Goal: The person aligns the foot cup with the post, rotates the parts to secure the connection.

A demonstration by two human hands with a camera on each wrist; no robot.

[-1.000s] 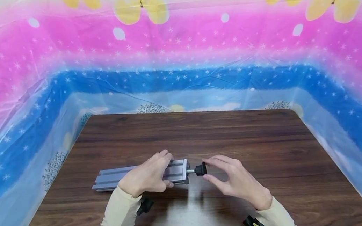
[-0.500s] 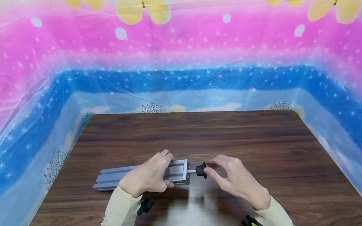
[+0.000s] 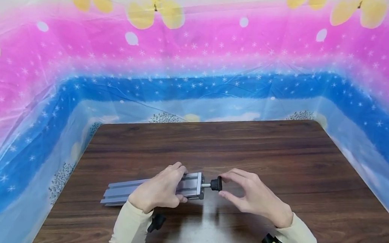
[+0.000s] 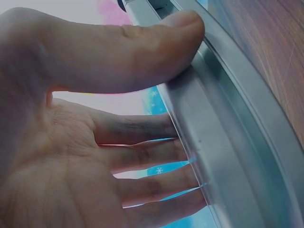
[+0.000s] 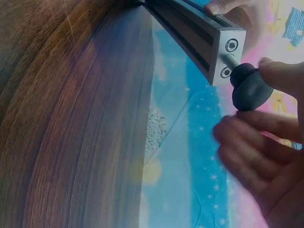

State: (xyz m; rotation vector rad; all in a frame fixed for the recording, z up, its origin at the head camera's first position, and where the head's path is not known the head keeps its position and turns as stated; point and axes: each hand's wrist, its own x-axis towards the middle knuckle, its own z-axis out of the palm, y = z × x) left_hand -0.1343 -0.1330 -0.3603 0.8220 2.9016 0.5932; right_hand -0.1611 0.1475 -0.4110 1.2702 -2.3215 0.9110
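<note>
Thumb and fingers of the left hand point(image 3: 161, 187) grip a silver-grey grooved bar point(image 3: 123, 192) from above, the thumb lying along the side nearer the person and the four fingers reaching over to the far side. In the left wrist view a gap shows between that palm and the metal. Most of the bar's length runs out to the left of this hand; a shorter stretch emerges on its right and finishes in a flat end plate point(image 3: 199, 185), with two screws point(image 5: 231, 45) on its face. From between these screws a short metal rod point(image 3: 206, 185) points towards the right hand point(image 3: 257, 195) and carries a black knob point(image 3: 216, 183). Thumb and index finger of the right hand pinch the knob at opposite sides of its rim, while the other fingers, blurred in the right wrist view, are held off it. Whether the bar's whole underside touches the brown wooden table point(image 3: 233, 147) beneath the hands cannot be told. Behind each hand comes a cream sleeve point(image 3: 129, 228), with a small black device point(image 3: 273, 242) near each wrist. Well beyond both hands hangs a pink and blue backdrop point(image 3: 198, 61) with snowflakes and yellow butterflies.
</note>
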